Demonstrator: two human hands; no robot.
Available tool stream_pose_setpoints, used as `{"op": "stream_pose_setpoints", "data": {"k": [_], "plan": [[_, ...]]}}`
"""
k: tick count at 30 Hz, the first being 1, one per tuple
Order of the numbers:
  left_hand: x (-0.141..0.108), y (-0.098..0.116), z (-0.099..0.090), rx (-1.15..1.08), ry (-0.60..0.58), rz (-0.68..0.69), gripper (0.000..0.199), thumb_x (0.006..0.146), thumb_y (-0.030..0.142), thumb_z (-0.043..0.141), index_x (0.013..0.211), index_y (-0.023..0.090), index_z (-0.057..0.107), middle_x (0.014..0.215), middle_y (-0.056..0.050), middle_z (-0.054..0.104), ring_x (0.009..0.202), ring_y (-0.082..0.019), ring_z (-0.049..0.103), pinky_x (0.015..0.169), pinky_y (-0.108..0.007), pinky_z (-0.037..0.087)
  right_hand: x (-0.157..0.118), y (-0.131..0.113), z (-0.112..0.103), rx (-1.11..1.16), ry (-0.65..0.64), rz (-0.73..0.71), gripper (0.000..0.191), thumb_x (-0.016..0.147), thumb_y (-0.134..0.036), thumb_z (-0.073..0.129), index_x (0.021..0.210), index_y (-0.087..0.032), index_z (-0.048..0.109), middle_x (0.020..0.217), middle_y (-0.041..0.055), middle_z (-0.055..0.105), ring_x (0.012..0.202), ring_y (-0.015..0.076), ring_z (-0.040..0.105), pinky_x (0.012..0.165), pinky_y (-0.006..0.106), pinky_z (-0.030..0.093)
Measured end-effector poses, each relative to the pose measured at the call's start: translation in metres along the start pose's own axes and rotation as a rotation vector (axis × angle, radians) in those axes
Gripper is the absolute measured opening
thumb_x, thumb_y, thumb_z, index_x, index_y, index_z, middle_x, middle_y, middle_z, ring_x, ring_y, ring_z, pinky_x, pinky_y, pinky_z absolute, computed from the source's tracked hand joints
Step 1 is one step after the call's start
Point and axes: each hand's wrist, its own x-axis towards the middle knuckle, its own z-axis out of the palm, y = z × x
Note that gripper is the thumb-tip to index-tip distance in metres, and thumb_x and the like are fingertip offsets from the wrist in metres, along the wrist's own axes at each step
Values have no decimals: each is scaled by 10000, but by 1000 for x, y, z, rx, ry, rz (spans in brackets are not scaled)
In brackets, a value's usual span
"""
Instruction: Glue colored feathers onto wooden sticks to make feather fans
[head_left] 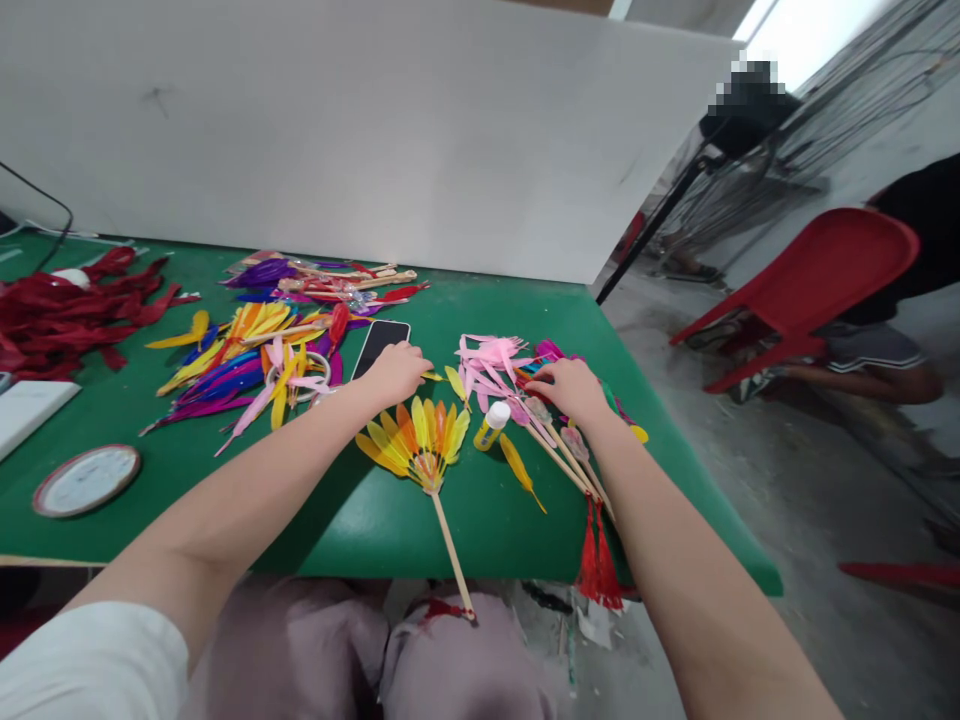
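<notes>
My left hand point(395, 374) is closed beside a dark phone point(382, 341), with a small yellow feather point(433, 377) showing at its fingertips. A yellow and orange feather fan point(421, 440) lies in front of me, its wooden handle reaching past the table edge onto my lap. Over the feather fans at the right, my right hand point(571, 390) has its fingers bent and slightly apart, touching the pile. Pink feather fans point(491, 365) with red tassels point(598, 560) lie there. Between my hands stands a tilted glue stick point(492, 426), near a loose yellow feather point(523, 472).
Colourful feather fans point(247, 350) are heaped at the left, beside dark red ribbons point(82, 310). A round lid point(87, 480) and a white box point(34, 412) lie nearer. A white panel point(360, 140) borders the green table point(337, 535). Beyond are a red chair point(814, 270) and a person.
</notes>
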Motion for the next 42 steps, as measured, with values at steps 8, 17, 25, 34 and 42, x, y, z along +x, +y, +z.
{"op": "stream_pose_setpoints", "data": {"k": [8, 17, 25, 34, 42], "plan": [[-2, 0, -2, 59, 50, -26, 209, 778, 201, 452, 808, 189, 659, 828, -78, 629, 863, -222, 516, 678, -321, 344, -3, 4, -17, 466, 132, 234, 235, 657, -403, 597, 702, -175, 630, 546, -18, 525, 461, 89, 405, 445, 233, 297], [-28, -4, -25, 47, 198, -172, 241, 804, 233, 420, 832, 174, 653, 848, -82, 631, 869, -242, 511, 706, -351, 346, -27, -26, -35, 1058, 67, 276, 258, 626, -404, 627, 756, -204, 528, 649, -28, 574, 458, 51, 468, 369, 147, 352], [-72, 12, -35, -109, 491, -204, 218, 818, 242, 447, 842, 220, 663, 839, -39, 642, 850, -194, 511, 751, -341, 374, -63, -72, -47, 1319, 18, 262, 193, 638, -295, 622, 791, -205, 546, 640, -36, 604, 474, 60, 525, 378, 131, 413], [-110, 72, -32, -315, 685, -24, 198, 792, 162, 489, 852, 223, 668, 838, -28, 640, 835, -161, 527, 754, -319, 419, -107, -51, -54, 904, 302, 292, 271, 618, -392, 638, 784, -180, 601, 477, -42, 525, 358, 71, 412, 310, 173, 275], [-103, 72, -37, -394, 730, -86, 194, 784, 150, 498, 840, 218, 671, 821, -33, 640, 829, -166, 535, 759, -341, 438, -76, -11, -36, 46, 88, 208, 165, 677, -318, 536, 643, -196, 641, 589, 0, 614, 576, 145, 543, 535, 245, 365]]}}
